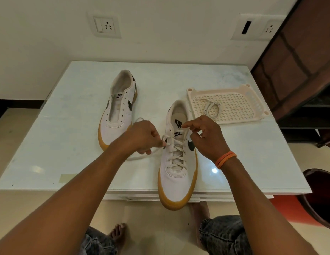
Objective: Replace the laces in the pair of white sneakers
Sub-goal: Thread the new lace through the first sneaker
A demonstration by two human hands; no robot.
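Worktop (68, 144): pale glossy slab against the wall, carrying both sneakers and a tray.

Near sneaker (179, 173): white w/ gum sole, black swoosh, toe toward you and overhanging the front edge of the worktop. Laced through most eyelets; top eyelets not yet filled.

Far sneaker (118, 111): same model, to your left and further back, apart from the near one. No lace in it; eyelets bare.

Tray (234, 107): cream perforated plastic, to your right rear, just beside the near sneaker's heel. A coiled white lace (212, 109) lies in it.

Your left hand (144, 137): fingers curled, pinching the lace end (165, 143) at the sneaker's left eyelet row. Loose lace loops out on the worktop behind and under that hand.

Your right hand (206, 137): fingers curled at the sneaker's right collar, index extended toward the tongue; appears to pinch lace, but cannot confirm. Orange band (226, 160) on that wrist.
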